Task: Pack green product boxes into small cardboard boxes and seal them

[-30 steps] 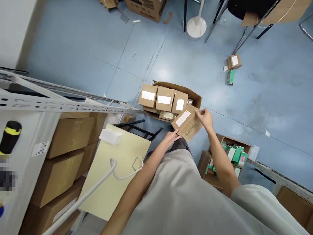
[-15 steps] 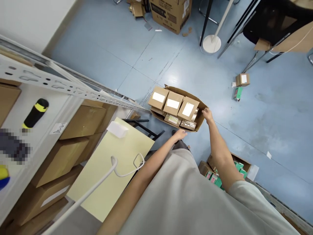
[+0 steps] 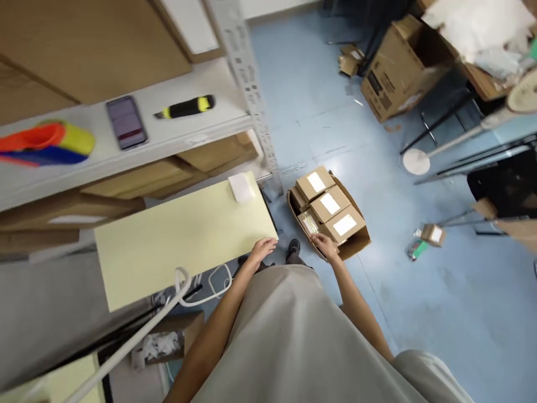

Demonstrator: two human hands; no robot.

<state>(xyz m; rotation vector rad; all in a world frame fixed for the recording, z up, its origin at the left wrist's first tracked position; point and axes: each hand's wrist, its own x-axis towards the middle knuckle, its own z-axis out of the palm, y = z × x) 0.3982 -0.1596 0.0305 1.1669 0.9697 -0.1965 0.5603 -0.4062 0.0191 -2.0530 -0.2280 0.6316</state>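
Between the pale yellow table (image 3: 180,235) and the open carton (image 3: 356,246), both my hands are low in front of my body. My left hand (image 3: 263,249) is at the near right corner of the table, with fingers loosely stretched and holding no object; I cannot tell if they press on its edge. My right hand (image 3: 324,244) is at the near rim of the carton, its fingers a little bent, but I cannot tell whether they pinch the cardboard or only touch it. The carton stands on the blue floor (image 3: 419,324), ahead and to the right of my shoe (image 3: 293,246). Three labelled boxes (image 3: 330,204) lie inside in a slanting row, and their tops come up near the rim; a taped box (image 3: 309,222) is lower, on the near side. To the right of the carton, the floor gives wide room, until the small brown box (image 3: 433,235) and the green box (image 3: 417,250). Farther are the round white base (image 3: 416,162), the black chair (image 3: 503,182) and the large carton (image 3: 380,84). On the left, the perforated upright (image 3: 251,84) rises close beyond the table corner, beside the shelf (image 3: 168,134) with the phone (image 3: 126,123) and the cutter (image 3: 184,107). The white tube (image 3: 138,336) crosses before the table.
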